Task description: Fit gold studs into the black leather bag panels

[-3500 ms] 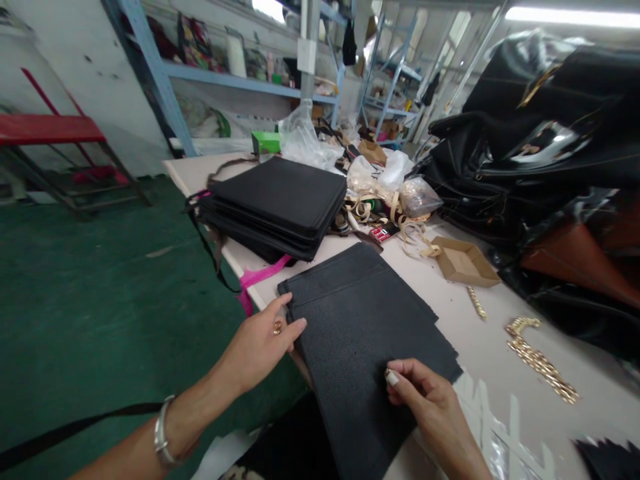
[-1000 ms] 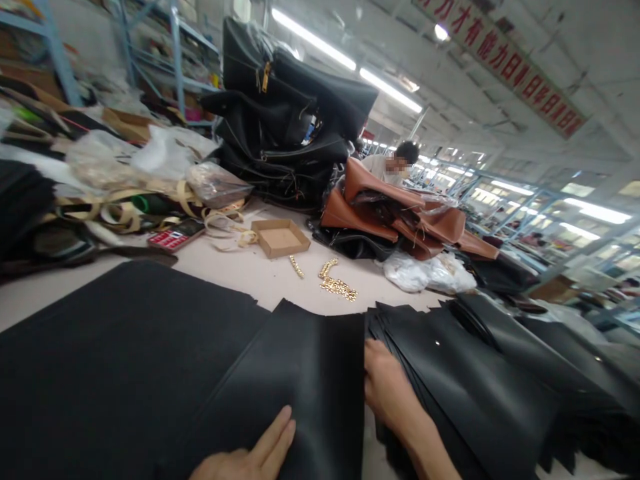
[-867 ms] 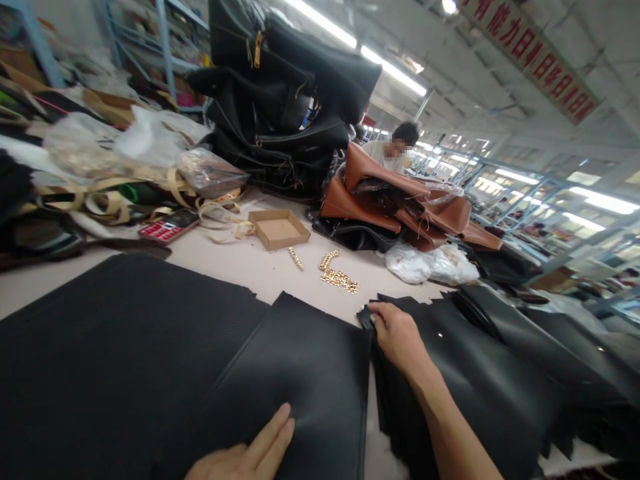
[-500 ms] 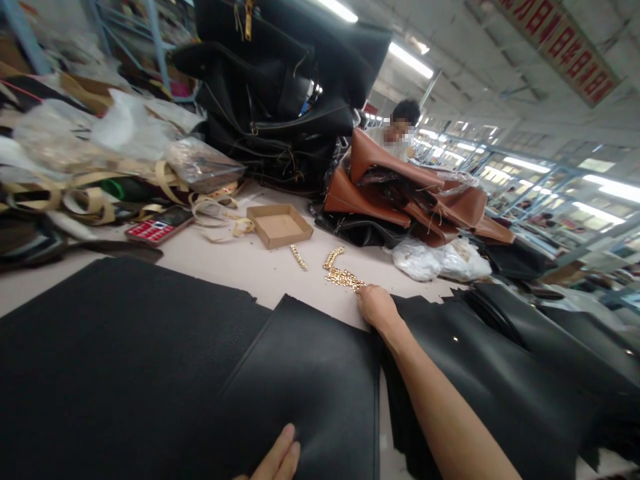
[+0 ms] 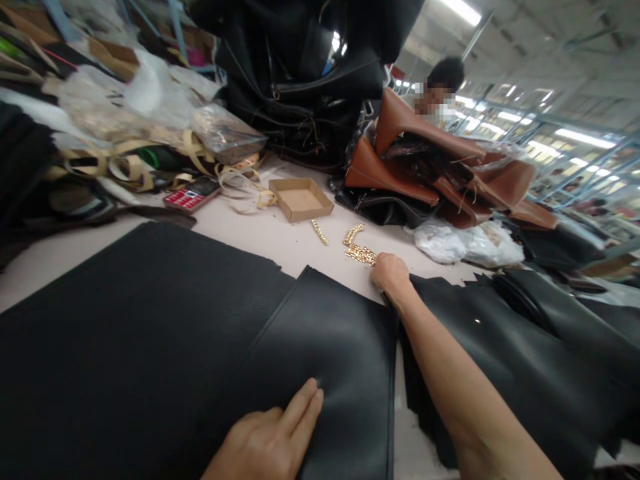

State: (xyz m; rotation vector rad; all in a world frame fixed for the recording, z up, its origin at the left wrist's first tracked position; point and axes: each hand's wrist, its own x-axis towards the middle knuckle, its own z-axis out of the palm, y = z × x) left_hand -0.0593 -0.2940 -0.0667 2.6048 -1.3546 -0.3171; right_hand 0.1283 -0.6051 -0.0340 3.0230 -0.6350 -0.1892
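Note:
My left hand (image 5: 273,430) rests on a black leather panel (image 5: 345,333), with two fingers stretched out against its surface. Beyond the panel's far corner, my right hand (image 5: 391,275) is closed at the edge of a small pile of shiny gold metal pieces (image 5: 361,254). Its fingertips are hidden, so what it grips cannot be made out. Next to the pile, more gold pieces (image 5: 354,233) form a curved row. A separate short row of gold pieces (image 5: 319,232) lies further left, near an open cardboard tray (image 5: 300,210).
Black leather sheets lie to the left (image 5: 150,320) and right (image 5: 490,347). Behind are stacked black bags (image 5: 300,80), brown leather bags (image 5: 415,153) and white plastic wrapping (image 5: 470,243). A red box (image 5: 193,195) and beige strips are at left. A person (image 5: 440,90) is behind the bags.
My left hand has come further into view, its fingers further up the panel. The right hand stays closed by the gold pieces. The camera view has shifted, moving the scene rightward and up.

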